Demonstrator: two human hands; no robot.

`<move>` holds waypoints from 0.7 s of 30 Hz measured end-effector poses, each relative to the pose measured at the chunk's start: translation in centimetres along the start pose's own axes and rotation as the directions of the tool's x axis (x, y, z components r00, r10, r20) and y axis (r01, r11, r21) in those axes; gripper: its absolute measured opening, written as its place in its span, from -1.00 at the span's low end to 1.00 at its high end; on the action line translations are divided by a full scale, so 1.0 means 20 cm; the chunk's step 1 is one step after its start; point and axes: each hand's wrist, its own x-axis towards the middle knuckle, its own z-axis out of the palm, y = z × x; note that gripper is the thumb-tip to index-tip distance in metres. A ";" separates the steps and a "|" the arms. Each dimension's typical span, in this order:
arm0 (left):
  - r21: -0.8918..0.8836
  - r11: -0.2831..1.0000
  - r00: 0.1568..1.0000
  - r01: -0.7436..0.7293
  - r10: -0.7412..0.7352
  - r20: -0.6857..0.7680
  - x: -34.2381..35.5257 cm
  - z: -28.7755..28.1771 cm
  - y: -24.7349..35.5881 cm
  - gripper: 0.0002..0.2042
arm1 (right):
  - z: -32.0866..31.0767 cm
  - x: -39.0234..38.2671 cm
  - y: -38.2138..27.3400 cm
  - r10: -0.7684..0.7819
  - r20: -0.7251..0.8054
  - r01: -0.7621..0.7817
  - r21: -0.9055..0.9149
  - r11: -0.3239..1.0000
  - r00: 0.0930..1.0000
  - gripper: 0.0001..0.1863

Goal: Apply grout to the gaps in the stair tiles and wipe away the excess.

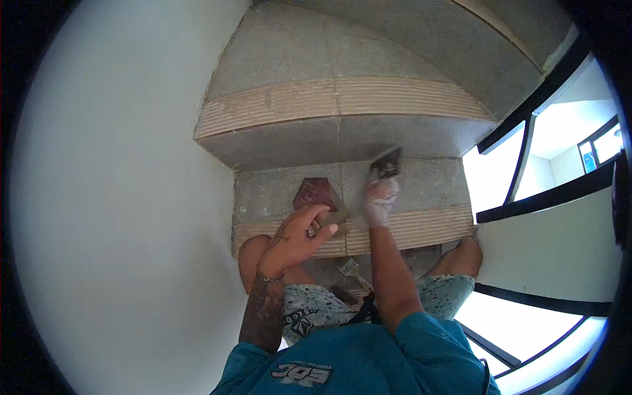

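My left hand [297,238] is bent in over the front of the stair tread, thumb apart from the curled fingers. It appears to grip a maroon, trapezoid-shaped piece [315,193] with a tan side; the fingers hide part of where they meet. Farther right, my right hand [380,197], whitish as if dusted or thinly gloved, is closed round a dark, flat-bladed tool [387,162]. Motion blurs that hand and tool. The blade is tilted near the grey riser [283,143], and I cannot tell whether it touches.
Grey steps with ribbed beige nosings [401,97] rise ahead. A pale wall [125,197] stands close on the left; a black-framed railing [526,161] runs along the right. Between my knees lie a pale-bladed hand tool [351,268] and a dark object [343,295].
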 end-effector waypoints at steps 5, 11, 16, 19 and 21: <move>0.059 0.998 0.999 0.039 -0.038 -0.015 -0.01 -0.05 0.03 -0.56 | 0.03 -0.03 -0.03 -0.097 0.071 0.106 -0.143 0.984 0.993 -0.75; 0.087 0.996 0.999 0.033 -0.031 -0.019 -0.01 -0.05 0.02 -0.55 | 0.06 -0.14 -0.05 -0.526 0.209 0.564 -0.367 0.739 0.825 -0.80; 0.037 0.998 0.999 -0.048 0.049 -0.010 0.00 0.01 0.05 -0.58 | 0.26 -0.17 0.36 -0.371 -0.195 0.401 0.146 0.904 0.908 -0.84; 0.014 0.999 0.999 0.044 -0.044 0.014 -0.01 0.00 0.06 -0.59 | 0.08 -0.26 0.14 -0.482 0.358 0.518 -0.005 0.855 0.799 -0.84; 0.025 0.999 1.000 -0.021 0.020 0.019 0.00 0.01 0.05 -0.59 | -0.06 -0.04 0.36 -0.618 0.193 0.622 -0.485 0.615 0.762 -0.82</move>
